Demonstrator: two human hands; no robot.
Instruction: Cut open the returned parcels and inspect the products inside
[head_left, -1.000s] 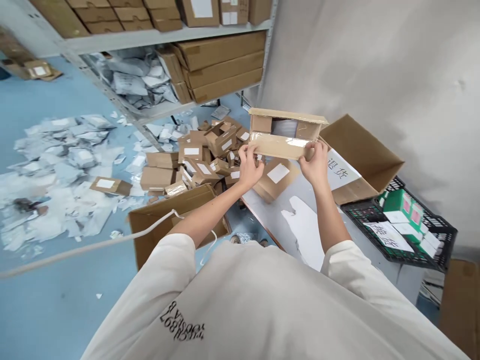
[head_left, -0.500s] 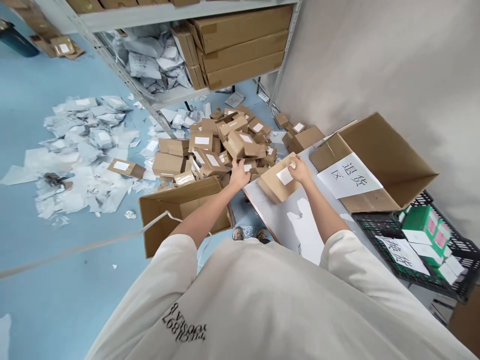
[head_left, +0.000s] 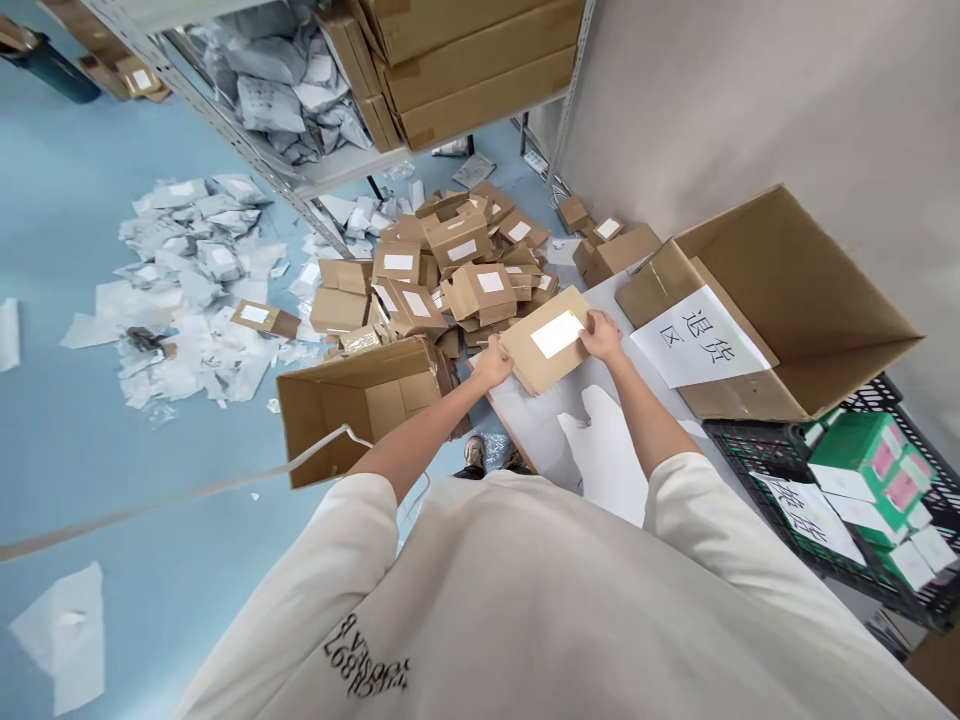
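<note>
A brown cardboard box with a white label is held between my two hands, over the near end of the grey table. My left hand grips its left end, fingers closed on the edge. At the opposite end my right hand has its fingers closed around the right edge. The label faces up, with a small yellow mark at its top. Beyond the box lies a heap of brown cartons, many with white labels.
To the right stands a large open carton bearing a handwritten paper sign. A black crate holds green and white boxes. Another open carton is on the floor at left. White mailing bags litter the floor near a metal shelf.
My left hand has moved from beside the heap onto the box's left end. The box has turned so its label faces me more squarely. One carton on the heap has shifted.
</note>
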